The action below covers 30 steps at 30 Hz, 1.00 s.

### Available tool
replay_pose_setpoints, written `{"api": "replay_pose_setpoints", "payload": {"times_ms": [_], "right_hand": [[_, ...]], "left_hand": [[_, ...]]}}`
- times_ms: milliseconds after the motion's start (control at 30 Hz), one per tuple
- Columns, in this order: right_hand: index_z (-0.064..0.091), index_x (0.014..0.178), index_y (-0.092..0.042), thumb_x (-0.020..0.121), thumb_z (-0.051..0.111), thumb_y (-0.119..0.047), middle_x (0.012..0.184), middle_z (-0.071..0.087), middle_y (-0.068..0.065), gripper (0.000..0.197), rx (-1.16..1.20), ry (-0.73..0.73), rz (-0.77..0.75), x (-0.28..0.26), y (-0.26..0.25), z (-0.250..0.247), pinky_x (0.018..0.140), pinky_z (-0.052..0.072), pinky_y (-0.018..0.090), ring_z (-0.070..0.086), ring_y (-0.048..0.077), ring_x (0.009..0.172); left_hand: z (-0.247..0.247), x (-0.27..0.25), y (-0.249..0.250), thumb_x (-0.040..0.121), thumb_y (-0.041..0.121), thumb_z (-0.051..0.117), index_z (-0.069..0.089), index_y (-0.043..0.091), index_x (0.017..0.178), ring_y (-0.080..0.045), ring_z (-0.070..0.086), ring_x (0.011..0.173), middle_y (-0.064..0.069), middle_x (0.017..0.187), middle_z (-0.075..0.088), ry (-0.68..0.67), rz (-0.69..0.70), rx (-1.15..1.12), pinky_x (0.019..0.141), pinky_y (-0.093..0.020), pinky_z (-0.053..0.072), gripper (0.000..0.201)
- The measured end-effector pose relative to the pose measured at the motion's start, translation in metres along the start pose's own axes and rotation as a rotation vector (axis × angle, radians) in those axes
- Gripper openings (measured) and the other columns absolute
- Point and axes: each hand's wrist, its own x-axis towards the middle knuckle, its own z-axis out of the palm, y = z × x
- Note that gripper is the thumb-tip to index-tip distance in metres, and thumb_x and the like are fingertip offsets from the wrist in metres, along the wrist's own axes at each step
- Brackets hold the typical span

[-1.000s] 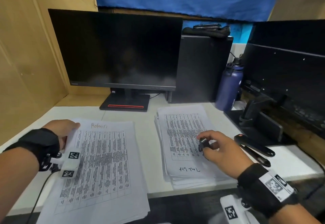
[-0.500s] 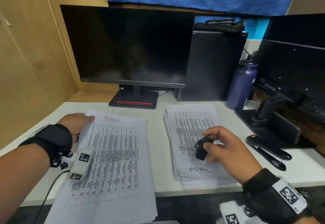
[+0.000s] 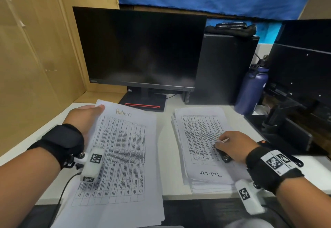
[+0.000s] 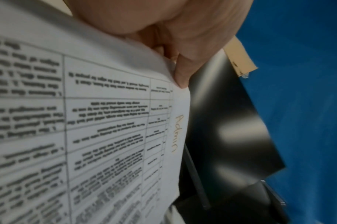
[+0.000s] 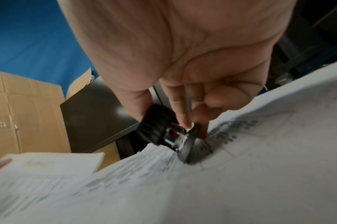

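Two stacks of printed tables lie on a white desk. The left stack (image 3: pixel 123 149) has "Admin" handwritten at its top (image 4: pixel 178 133). My left hand (image 3: pixel 97 108) pinches its far left corner, thumb (image 4: pixel 181 75) on top. The right stack (image 3: pixel 197 129) carries a handwritten note near its front edge. My right hand (image 3: pixel 223 147) grips a small black tool with metal jaws (image 5: pixel 163 133), which looks like a staple remover (image 3: pixel 223 156). The tool's tip touches the top sheet (image 5: pixel 240 166) of the right stack. Something small and pale shows at the fingertips in the head view.
A dark monitor (image 3: pixel 141 48) stands behind the stacks, a black computer case (image 3: pixel 223 70) and a purple bottle (image 3: pixel 251 88) to its right. A second monitor (image 3: pixel 304 66) fills the right side. A cardboard wall (image 3: pixel 35 48) closes the left. The desk's front edge (image 3: pixel 175 196) is near.
My right hand has come down with the black tool from above the right stack onto its top sheet. My left hand has slid toward the far corner of the Admin stack.
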Motion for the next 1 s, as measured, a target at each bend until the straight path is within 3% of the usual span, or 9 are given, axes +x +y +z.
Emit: {"api": "replay_pose_setpoints", "payload": {"times_ms": [133,233,333,400,533,667,733,867,1000], "right_hand": [[0.058,0.132,-0.03,0.087,0.064,-0.056,0.138,0.054,-0.001,0.053,0.006,0.112,-0.087,-0.022,-0.02,-0.004,0.102,0.047,0.036,0.055,0.021,0.12],[0.05,0.138,-0.035,0.085,0.066,-0.06,0.135,0.052,-0.015,0.061,0.305,0.078,-0.266,-0.052,-0.052,0.005,0.104,0.046,0.036,0.053,0.011,0.122],[0.042,0.14,-0.041,0.069,0.071,-0.071,0.129,0.055,-0.017,0.082,0.651,-0.041,-0.262,-0.068,-0.075,0.018,0.105,0.046,0.037,0.055,0.007,0.12],[0.052,0.131,-0.036,0.065,0.08,-0.067,0.121,0.065,-0.008,0.078,0.871,-0.061,-0.213,-0.068,-0.081,0.025,0.101,0.05,0.039,0.064,0.011,0.111],[0.068,0.114,-0.017,0.078,0.078,-0.031,0.103,0.078,0.006,0.04,1.157,-0.048,-0.199,-0.071,-0.076,0.025,0.08,0.056,0.04,0.075,0.025,0.094],[0.077,0.101,-0.016,0.032,0.094,-0.061,0.105,0.077,0.015,0.084,1.226,-0.101,-0.254,-0.08,-0.068,0.025,0.092,0.054,0.057,0.073,0.037,0.099],[0.077,0.101,-0.013,0.025,0.094,-0.061,0.102,0.076,0.02,0.092,1.286,-0.034,-0.235,-0.081,-0.066,0.027,0.092,0.054,0.06,0.073,0.043,0.097],[0.075,0.097,-0.006,0.084,0.073,-0.023,0.095,0.076,0.026,0.021,1.375,0.078,-0.182,-0.084,-0.064,0.023,0.09,0.054,0.057,0.073,0.045,0.087],[0.07,0.112,-0.006,0.101,0.053,-0.014,0.103,0.076,0.021,0.022,1.426,0.083,-0.12,-0.082,-0.068,0.003,0.091,0.055,0.055,0.073,0.04,0.095]], "left_hand": [[0.008,-0.037,0.024,0.092,0.034,0.075,0.072,0.012,0.105,-0.038,0.078,0.097,-0.018,0.105,0.08,-0.159,0.038,-0.107,0.095,-0.06,0.057,0.025],[0.02,-0.074,0.039,0.096,0.033,0.069,0.072,0.013,0.103,-0.036,0.078,0.096,-0.017,0.106,0.08,-0.256,0.067,-0.17,0.092,-0.056,0.059,0.021],[0.031,-0.109,0.044,0.093,0.028,0.069,0.073,0.009,0.102,-0.037,0.077,0.091,-0.021,0.103,0.079,-0.347,0.103,-0.235,0.088,-0.053,0.061,0.021],[0.038,-0.127,0.043,0.089,0.024,0.07,0.077,0.008,0.098,-0.038,0.077,0.088,-0.024,0.103,0.079,-0.386,0.125,-0.279,0.088,-0.053,0.061,0.02],[0.042,-0.142,0.037,0.092,0.017,0.067,0.081,0.009,0.095,-0.035,0.078,0.083,-0.024,0.099,0.079,-0.372,0.147,-0.328,0.081,-0.049,0.063,0.017],[0.038,-0.14,0.029,0.092,0.016,0.065,0.08,0.004,0.098,-0.036,0.077,0.083,-0.028,0.101,0.078,-0.39,0.13,-0.391,0.074,-0.044,0.066,0.02],[0.039,-0.136,0.024,0.088,0.016,0.068,0.077,0.001,0.102,-0.035,0.077,0.085,-0.028,0.104,0.077,-0.398,0.106,-0.415,0.075,-0.043,0.066,0.022],[0.042,-0.131,0.01,0.083,0.027,0.074,0.073,0.006,0.111,-0.029,0.077,0.094,-0.019,0.111,0.079,-0.426,0.109,-0.282,0.08,-0.04,0.063,0.035],[0.038,-0.125,-0.01,0.093,0.034,0.07,0.067,0.021,0.131,-0.021,0.072,0.118,0.0,0.125,0.076,-0.622,0.058,0.051,0.108,-0.048,0.052,0.041]]}}
